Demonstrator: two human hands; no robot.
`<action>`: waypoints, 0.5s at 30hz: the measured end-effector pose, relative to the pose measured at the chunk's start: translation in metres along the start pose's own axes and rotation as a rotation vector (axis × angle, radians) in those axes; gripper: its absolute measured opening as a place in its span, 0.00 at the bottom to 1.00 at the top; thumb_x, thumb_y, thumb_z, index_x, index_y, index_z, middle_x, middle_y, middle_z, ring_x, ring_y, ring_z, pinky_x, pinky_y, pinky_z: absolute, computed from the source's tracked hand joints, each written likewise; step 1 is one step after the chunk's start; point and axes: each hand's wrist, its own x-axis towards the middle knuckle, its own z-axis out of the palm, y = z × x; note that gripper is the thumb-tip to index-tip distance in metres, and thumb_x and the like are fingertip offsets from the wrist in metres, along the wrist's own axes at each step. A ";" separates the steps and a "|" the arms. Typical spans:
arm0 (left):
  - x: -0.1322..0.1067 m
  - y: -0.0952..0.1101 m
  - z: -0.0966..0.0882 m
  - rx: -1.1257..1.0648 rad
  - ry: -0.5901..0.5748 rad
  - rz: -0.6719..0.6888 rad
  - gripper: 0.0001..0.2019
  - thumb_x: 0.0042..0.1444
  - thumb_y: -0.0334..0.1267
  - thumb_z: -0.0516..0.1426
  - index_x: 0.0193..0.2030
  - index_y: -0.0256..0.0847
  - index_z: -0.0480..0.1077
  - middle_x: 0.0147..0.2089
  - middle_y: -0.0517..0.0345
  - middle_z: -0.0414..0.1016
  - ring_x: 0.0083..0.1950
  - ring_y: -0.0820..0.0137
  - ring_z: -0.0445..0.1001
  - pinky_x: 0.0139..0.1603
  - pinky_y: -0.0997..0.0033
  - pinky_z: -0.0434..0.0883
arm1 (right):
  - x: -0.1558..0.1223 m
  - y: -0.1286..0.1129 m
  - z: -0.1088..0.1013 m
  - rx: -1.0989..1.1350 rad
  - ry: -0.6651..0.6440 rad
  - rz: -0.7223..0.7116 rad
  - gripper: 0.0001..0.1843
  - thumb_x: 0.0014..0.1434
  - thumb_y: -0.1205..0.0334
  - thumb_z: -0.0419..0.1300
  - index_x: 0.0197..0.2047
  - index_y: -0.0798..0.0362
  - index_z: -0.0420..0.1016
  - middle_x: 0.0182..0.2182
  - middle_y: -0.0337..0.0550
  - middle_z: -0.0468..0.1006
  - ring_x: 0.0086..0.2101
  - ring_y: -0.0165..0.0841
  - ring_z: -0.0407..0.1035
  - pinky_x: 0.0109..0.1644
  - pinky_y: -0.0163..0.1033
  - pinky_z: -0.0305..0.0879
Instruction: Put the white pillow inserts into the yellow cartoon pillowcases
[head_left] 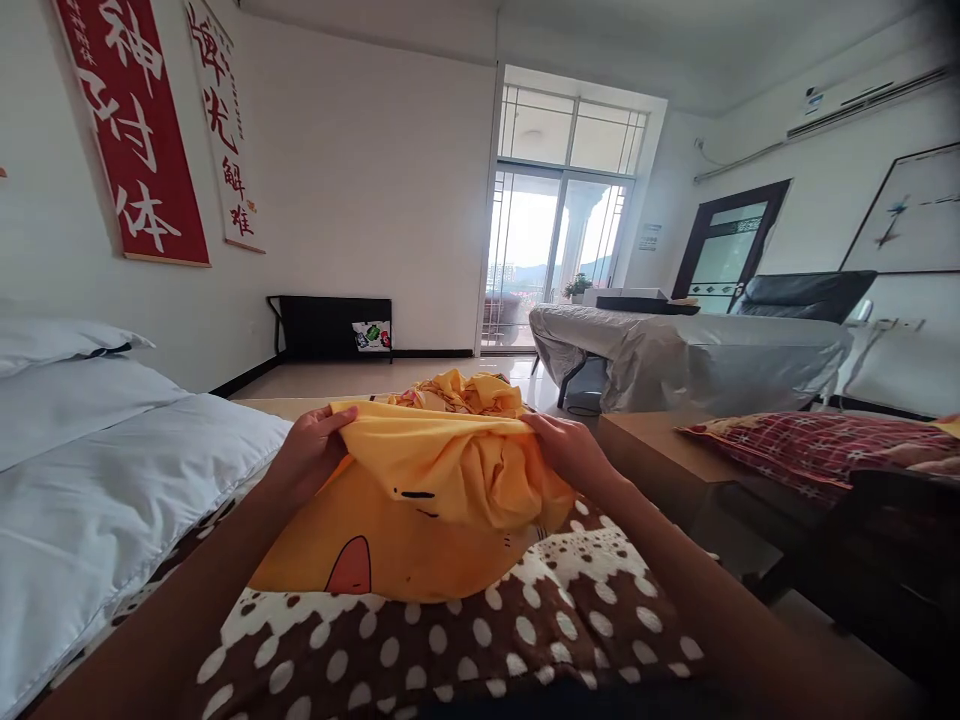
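Note:
A yellow cloth (pixel 405 545) with a printed cartoon face and a reddish-orange mouth is stretched between my hands. My left hand (pixel 319 440) pinches its upper left edge. At the upper right edge, my right hand (pixel 566 450) grips the same cloth, with loose folds bunched beside it. The lower part of the cloth lies flat on a brown blanket with white dots (pixel 390 655). Just beyond my hands sits a crumpled heap of yellow patterned fabric (pixel 465 392); whether it joins the held cloth I cannot tell.
White pillows (pixel 150 460) are piled at the left. A table under plastic sheeting (pixel 675 350) stands at the back right, with a black chair (pixel 806 295) behind it. Nearer on the right are a brown box-like surface (pixel 660 445) and a red plaid cushion (pixel 795 450).

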 end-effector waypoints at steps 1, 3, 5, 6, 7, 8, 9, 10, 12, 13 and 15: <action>-0.001 -0.001 -0.002 0.004 -0.004 -0.009 0.01 0.53 0.27 0.56 0.33 0.31 0.69 0.29 0.52 0.75 0.28 0.72 0.73 0.27 0.77 0.71 | -0.001 0.001 0.001 -0.025 -0.006 0.033 0.17 0.60 0.68 0.48 0.48 0.54 0.73 0.40 0.48 0.80 0.36 0.36 0.73 0.36 0.35 0.61; -0.002 -0.006 -0.007 0.028 -0.030 -0.036 0.02 0.53 0.27 0.56 0.34 0.31 0.69 0.29 0.52 0.75 0.28 0.72 0.73 0.27 0.77 0.70 | -0.001 0.003 0.003 -0.039 -0.004 0.104 0.15 0.61 0.66 0.47 0.44 0.53 0.74 0.36 0.47 0.80 0.34 0.35 0.72 0.34 0.35 0.59; -0.002 -0.014 -0.014 0.062 -0.068 -0.068 0.03 0.53 0.27 0.57 0.35 0.32 0.69 0.29 0.53 0.75 0.27 0.72 0.73 0.28 0.76 0.71 | 0.000 0.005 0.005 0.000 0.002 0.151 0.16 0.61 0.65 0.46 0.44 0.52 0.73 0.36 0.46 0.80 0.34 0.35 0.72 0.34 0.35 0.58; -0.002 -0.018 -0.017 0.076 -0.094 -0.083 0.03 0.53 0.28 0.57 0.35 0.32 0.68 0.30 0.53 0.75 0.28 0.72 0.73 0.29 0.75 0.71 | 0.001 0.005 0.007 0.047 0.003 0.169 0.16 0.61 0.65 0.46 0.44 0.52 0.73 0.36 0.47 0.80 0.34 0.36 0.71 0.35 0.35 0.57; -0.001 -0.023 -0.022 0.084 -0.130 -0.092 0.05 0.53 0.30 0.58 0.37 0.33 0.68 0.31 0.53 0.75 0.28 0.72 0.73 0.31 0.74 0.72 | 0.002 0.005 0.008 0.106 -0.001 0.188 0.16 0.60 0.65 0.46 0.43 0.52 0.73 0.37 0.47 0.79 0.35 0.36 0.71 0.35 0.35 0.57; 0.001 -0.028 -0.026 0.088 -0.171 -0.099 0.07 0.52 0.31 0.58 0.39 0.34 0.68 0.33 0.53 0.76 0.29 0.72 0.74 0.32 0.74 0.72 | 0.003 0.006 0.010 0.167 -0.007 0.210 0.15 0.60 0.64 0.46 0.42 0.52 0.73 0.37 0.47 0.79 0.35 0.36 0.71 0.35 0.36 0.56; 0.003 -0.033 -0.030 0.089 -0.205 -0.106 0.10 0.53 0.32 0.59 0.42 0.35 0.68 0.36 0.53 0.76 0.30 0.72 0.74 0.33 0.74 0.72 | 0.004 0.006 0.012 0.223 -0.016 0.231 0.15 0.59 0.64 0.46 0.41 0.53 0.73 0.35 0.47 0.79 0.35 0.36 0.70 0.35 0.36 0.56; 0.005 -0.037 -0.035 0.089 -0.230 -0.114 0.14 0.53 0.34 0.59 0.47 0.36 0.66 0.39 0.52 0.76 0.32 0.72 0.75 0.34 0.73 0.71 | 0.004 0.007 0.014 0.271 -0.025 0.251 0.15 0.59 0.64 0.47 0.39 0.53 0.74 0.34 0.47 0.78 0.34 0.36 0.70 0.35 0.36 0.55; 0.007 -0.044 -0.041 0.114 -0.226 -0.130 0.25 0.54 0.37 0.58 0.58 0.41 0.59 0.46 0.49 0.74 0.38 0.69 0.76 0.36 0.71 0.71 | 0.005 0.009 0.018 0.336 -0.032 0.281 0.14 0.58 0.63 0.47 0.35 0.53 0.73 0.30 0.45 0.77 0.32 0.35 0.70 0.34 0.36 0.55; 0.005 -0.047 -0.043 0.164 -0.180 -0.118 0.28 0.54 0.38 0.57 0.61 0.42 0.54 0.50 0.47 0.72 0.42 0.66 0.75 0.37 0.69 0.71 | 0.005 0.010 0.020 0.362 -0.029 0.295 0.14 0.57 0.62 0.47 0.34 0.53 0.73 0.29 0.45 0.77 0.32 0.35 0.69 0.34 0.35 0.55; -0.006 -0.056 -0.042 0.372 -0.006 0.038 0.29 0.54 0.39 0.55 0.62 0.41 0.52 0.55 0.44 0.68 0.50 0.61 0.72 0.42 0.65 0.71 | 0.005 0.013 0.025 0.439 -0.019 0.338 0.14 0.57 0.61 0.46 0.30 0.54 0.72 0.27 0.45 0.76 0.31 0.35 0.69 0.32 0.35 0.56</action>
